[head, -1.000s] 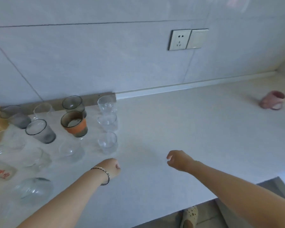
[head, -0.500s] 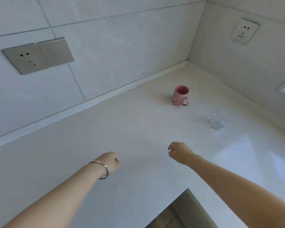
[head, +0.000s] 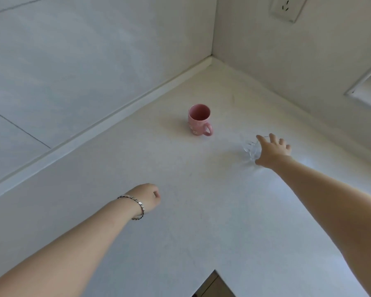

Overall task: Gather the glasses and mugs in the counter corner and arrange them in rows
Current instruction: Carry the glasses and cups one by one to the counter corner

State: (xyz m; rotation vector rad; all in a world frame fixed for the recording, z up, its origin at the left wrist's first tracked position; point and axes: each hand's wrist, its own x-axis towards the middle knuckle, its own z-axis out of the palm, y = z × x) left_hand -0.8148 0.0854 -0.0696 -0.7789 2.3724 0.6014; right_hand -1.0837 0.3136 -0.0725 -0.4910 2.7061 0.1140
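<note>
A pink mug (head: 198,123) stands upright on the white counter (head: 180,221) near the wall corner, its handle pointing right and toward me. To its right sits a small clear glass (head: 249,149). My right hand (head: 273,152) reaches over that glass with fingers and thumb spread above its rim; the hand hides the glass's right side, and no closed grip shows. My left hand (head: 147,198), with a bracelet on the wrist, hovers over the counter nearer to me, fingers curled into a fist and holding nothing.
Two tiled walls meet at the corner behind the mug. A wall socket (head: 285,8) sits high on the right wall and a recessed frame (head: 368,88) lower on it. The counter's inner edge forms a notch (head: 214,273) at the bottom.
The view has swung right, from the rows of glasses to the corner. My right hand has opened and stretched forward to the clear glass. The left fist has stayed put.
</note>
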